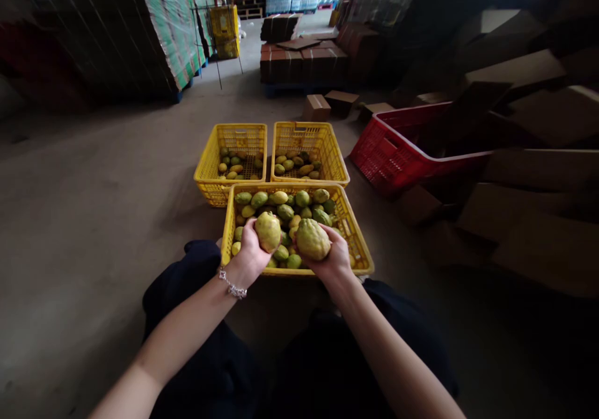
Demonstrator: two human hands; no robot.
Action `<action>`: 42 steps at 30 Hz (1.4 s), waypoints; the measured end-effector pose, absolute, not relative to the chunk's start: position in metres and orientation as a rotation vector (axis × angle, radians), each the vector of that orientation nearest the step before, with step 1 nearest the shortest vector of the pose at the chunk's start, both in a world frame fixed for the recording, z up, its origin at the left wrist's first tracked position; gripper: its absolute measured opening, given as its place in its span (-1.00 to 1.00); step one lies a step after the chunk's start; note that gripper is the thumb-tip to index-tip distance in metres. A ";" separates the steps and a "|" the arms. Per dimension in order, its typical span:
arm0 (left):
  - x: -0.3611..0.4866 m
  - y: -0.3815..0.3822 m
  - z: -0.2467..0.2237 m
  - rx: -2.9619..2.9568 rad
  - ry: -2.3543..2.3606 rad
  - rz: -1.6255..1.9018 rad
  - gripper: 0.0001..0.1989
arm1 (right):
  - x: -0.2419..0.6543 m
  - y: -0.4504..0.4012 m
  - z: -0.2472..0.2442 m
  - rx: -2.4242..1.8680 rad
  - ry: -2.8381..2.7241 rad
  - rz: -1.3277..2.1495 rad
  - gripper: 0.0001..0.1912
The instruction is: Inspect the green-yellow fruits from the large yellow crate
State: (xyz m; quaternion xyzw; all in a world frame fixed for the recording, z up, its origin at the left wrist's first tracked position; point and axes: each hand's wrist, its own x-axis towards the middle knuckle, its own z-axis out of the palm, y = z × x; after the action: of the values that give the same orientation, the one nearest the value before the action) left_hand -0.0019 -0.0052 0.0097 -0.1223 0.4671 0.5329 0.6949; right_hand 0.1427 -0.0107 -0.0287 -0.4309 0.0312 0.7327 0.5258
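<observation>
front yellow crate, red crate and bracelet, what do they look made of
Front yellow crate: probably moulded plastic with a dull sheen, judging by its lattice walls and thick rim. Red crate: likely plastic, slightly glossy, with perforated sides and light along the rim. Bracelet: seems shiny silvery metal, given its bright links; which metal, I can't tell.

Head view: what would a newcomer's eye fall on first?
The yellowish fruit in the left hand and the knobbly greenish fruit in the right hand, side by side above the nearest yellow crate. Next, the red crate, standing out on the right.
</observation>
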 end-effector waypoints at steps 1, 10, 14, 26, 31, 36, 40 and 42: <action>-0.002 -0.005 0.010 -0.266 1.077 1.189 -0.73 | 0.143 -0.010 -0.030 -1.018 0.080 1.753 -0.82; 0.000 -0.007 0.009 -0.302 0.989 1.187 -0.68 | 0.137 -0.007 -0.036 -1.013 0.114 1.695 -0.79; 0.000 -0.003 0.004 -0.305 0.938 1.197 -0.73 | 0.135 -0.007 -0.031 -1.054 0.213 1.656 -0.80; -0.003 -0.005 0.006 -0.279 0.880 1.195 -0.73 | 0.137 -0.012 -0.017 -1.061 0.309 1.598 -0.78; -0.003 -0.003 0.002 -0.221 0.951 1.206 -0.75 | 0.135 -0.011 -0.014 -1.121 0.299 1.547 -0.79; -0.003 0.000 0.003 -0.211 1.070 1.186 -0.73 | 0.134 -0.011 -0.015 -1.147 0.335 1.529 -0.85; -0.003 -0.001 0.004 -0.255 1.001 1.135 -0.74 | 0.134 -0.012 -0.015 -1.172 0.331 1.564 -0.86; -0.002 -0.002 0.003 -0.284 0.967 1.123 -0.73 | 0.135 -0.013 -0.014 -1.169 0.317 1.574 -0.87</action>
State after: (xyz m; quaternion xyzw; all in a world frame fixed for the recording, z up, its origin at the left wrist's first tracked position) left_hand -0.0023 -0.0024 0.0033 -0.1290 0.4389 0.5096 0.7287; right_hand 0.1351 -0.0126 -0.0141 -0.4929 0.1336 0.6641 0.5461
